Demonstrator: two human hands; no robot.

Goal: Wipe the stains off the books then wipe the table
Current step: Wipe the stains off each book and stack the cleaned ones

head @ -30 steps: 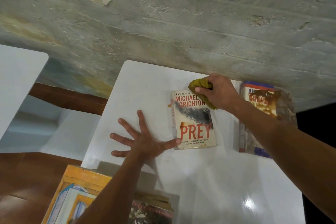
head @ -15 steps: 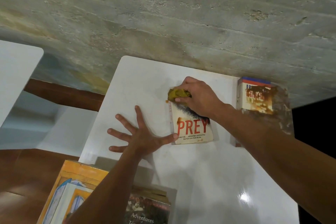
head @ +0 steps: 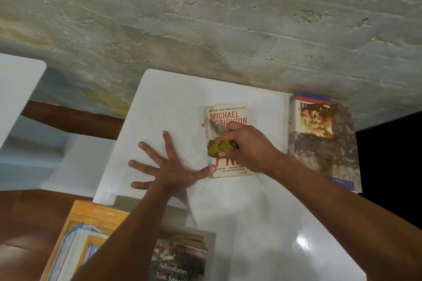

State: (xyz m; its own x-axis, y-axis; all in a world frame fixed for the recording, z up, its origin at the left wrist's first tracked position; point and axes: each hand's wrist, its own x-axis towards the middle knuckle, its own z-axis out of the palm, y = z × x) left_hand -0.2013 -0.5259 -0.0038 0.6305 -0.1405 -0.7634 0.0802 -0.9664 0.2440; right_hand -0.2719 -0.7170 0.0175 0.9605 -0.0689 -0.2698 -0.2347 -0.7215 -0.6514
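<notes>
Head view, right hand: the right hand (head: 249, 146) is pressing a wadded yellow cloth (head: 220, 148) onto the lower middle of the paperback's cover, fingers curled round the wad.
Head view, left hand: the left hand (head: 170, 170) is lying flat on the white table (head: 251, 223) with fingers spread wide, gripping nothing; its thumb tip is touching the paperback's near left corner, seemingly bracing it.
Head view, paperback: the Crichton paperback (head: 228, 116) is lying face up near the table's far edge, close to the concrete wall (head: 228, 29). A small orange spot is sitting on the table just beside its spine.
Head view, second book: the stained book (head: 322, 141) is lying to the right, apart from the paperback, carrying a heavy brown blotch across its cover.
Head view, near books: a Tom Sawyer book (head: 180, 260) and an orange-covered book (head: 84, 235) are lying at the near edge.
Handling, paperback: probably light, with a thin flexible cover; likely to slide on the glossy table unless pinned at a corner or edge.
Handling, cloth: soft and compressible; bunching it in the fingers is giving a firm pad.
Progress: judged early, as the second book is not yet cleaned and the table wipe is not yet done.
</notes>
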